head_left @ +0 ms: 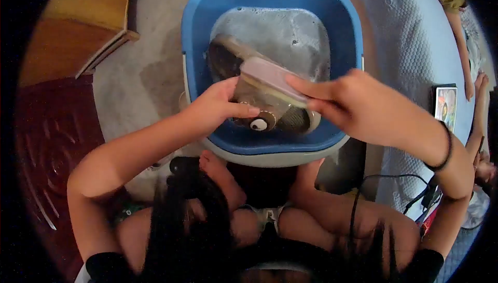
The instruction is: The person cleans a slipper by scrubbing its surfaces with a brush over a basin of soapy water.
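My right hand point(345, 101) is closed around a scrub brush point(270, 78) with a pale pink back and yellowish bristles, held slantwise above the tub. Its bristle side rests on or just over a wet brown slipper point(249, 99) that carries a round white-and-black eye point(258, 124). Gripping that slipper is my left hand point(223, 104), thumb on top near the eye and fingers partly hidden behind. A second brown shoe-like piece point(223, 54) lies in the water at the left. Cloudy, sudsy water point(275, 29) fills the bottom of the blue tub point(347, 29).
The tub stands on a concrete floor point(161, 44) between my feet. A wooden cabinet point(83, 29) is at left. At right runs a bed edge point(399, 49) with a lit tablet point(445, 107) and a black cable point(358, 205). Another person's arm point(459, 49) shows beyond.
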A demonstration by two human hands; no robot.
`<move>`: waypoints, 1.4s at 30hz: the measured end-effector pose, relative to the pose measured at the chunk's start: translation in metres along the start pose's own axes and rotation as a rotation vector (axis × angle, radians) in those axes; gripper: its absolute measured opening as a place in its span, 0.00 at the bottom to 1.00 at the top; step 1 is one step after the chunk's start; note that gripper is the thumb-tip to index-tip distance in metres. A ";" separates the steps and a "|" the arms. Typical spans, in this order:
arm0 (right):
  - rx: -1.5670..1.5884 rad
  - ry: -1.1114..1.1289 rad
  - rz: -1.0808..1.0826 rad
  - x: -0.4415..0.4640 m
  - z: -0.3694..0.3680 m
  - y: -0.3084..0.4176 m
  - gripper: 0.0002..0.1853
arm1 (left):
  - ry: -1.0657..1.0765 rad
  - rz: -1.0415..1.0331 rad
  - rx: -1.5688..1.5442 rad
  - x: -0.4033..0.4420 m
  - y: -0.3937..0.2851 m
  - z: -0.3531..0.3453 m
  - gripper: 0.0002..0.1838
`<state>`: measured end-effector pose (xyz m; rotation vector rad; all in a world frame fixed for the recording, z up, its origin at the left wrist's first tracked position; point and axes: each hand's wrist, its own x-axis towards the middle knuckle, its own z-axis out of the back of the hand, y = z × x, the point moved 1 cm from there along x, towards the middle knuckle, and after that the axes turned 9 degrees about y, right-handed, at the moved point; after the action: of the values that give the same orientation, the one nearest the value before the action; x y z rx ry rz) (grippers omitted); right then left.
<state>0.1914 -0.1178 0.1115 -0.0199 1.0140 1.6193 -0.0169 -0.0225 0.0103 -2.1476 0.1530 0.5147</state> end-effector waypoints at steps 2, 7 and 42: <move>0.046 0.067 0.032 -0.023 0.017 0.007 0.21 | 0.016 0.010 -0.010 -0.002 -0.008 -0.002 0.27; 0.017 -0.091 -0.048 0.015 -0.009 0.004 0.22 | 0.121 0.035 0.124 0.009 -0.005 -0.008 0.31; -0.394 -0.262 -0.084 0.005 0.005 0.008 0.32 | 0.211 -0.074 0.173 0.024 -0.033 -0.012 0.21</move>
<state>0.1864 -0.1106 0.1171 -0.1121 0.4801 1.6707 0.0184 -0.0109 0.0307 -2.0259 0.2253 0.2227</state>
